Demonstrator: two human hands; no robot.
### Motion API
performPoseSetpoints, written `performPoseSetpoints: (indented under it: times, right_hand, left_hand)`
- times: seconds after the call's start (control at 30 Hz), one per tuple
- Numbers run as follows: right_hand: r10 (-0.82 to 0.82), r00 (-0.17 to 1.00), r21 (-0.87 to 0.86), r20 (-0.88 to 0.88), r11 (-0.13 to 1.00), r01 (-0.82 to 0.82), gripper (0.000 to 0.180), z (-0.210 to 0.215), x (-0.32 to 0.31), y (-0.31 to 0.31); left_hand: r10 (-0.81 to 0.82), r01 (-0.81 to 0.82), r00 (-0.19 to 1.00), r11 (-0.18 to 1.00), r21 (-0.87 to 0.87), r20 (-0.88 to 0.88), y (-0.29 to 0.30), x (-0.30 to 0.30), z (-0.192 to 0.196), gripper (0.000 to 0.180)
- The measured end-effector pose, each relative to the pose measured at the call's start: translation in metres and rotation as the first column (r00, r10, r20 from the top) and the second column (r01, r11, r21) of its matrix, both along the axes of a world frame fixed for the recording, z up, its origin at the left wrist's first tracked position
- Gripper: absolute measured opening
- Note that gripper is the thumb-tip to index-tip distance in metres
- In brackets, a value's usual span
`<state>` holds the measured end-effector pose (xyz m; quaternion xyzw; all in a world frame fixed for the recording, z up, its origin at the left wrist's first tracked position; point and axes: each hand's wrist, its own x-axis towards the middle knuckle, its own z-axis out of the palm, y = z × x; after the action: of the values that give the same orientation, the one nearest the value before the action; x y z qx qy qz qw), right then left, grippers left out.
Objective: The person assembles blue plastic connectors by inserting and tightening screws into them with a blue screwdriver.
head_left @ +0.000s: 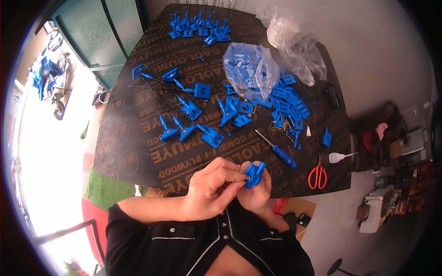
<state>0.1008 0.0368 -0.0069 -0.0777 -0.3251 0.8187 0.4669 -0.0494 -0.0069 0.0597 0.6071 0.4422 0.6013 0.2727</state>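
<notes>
A small blue plastic part (253, 177) with a short stem is in my right hand (258, 194), its fingers closed around it, just off the table's near edge. My left hand (208, 187) meets it from the left, thumb and forefinger pinched at a tiny metal screw (248, 178) on its side. The left fingertips hide some of the screw. Beyond my hands lies a screwdriver (284, 156) with a blue handle. Several assembled blue pieces with stems, such as the near blue bracket (212, 136), lie to the left on the dark tabletop (248, 156).
Loose blue parts (290, 105) and brass-coloured screws (286, 124) are heaped right of centre, beside a clear bag (251, 69) of more parts. Red-handled scissors (317, 177) and a white squeeze bottle (337, 158) lie near the right edge. Finished-looking blue pieces (202, 27) with springs cluster at the far end.
</notes>
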Motion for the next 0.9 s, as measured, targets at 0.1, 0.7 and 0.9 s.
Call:
performPoseSetpoints:
  times: [0.1,0.7,0.9]
  right_hand:
    - [-0.008,1.0,0.01,0.013,1.0,0.008,0.025,0.0014,-0.0013,0.0008]
    - [0.028,0.999,0.037,-0.044,0.999,-0.026,0.02,-0.0004,-0.0013,0.0029]
    - [-0.055,0.998,0.021,0.029,0.998,0.054,0.022,0.0001,-0.0012,-0.0003]
  left_hand:
    - [-0.02,0.02,1.0,1.0,0.001,-0.017,0.0005,-0.0012,0.0004,0.019]
    - [0.019,-0.018,0.998,1.0,0.016,-0.06,0.0023,-0.0013,-0.0032,0.022]
    - [0.016,-0.015,0.998,1.0,0.016,-0.068,0.0015,-0.0007,-0.0034,0.025]
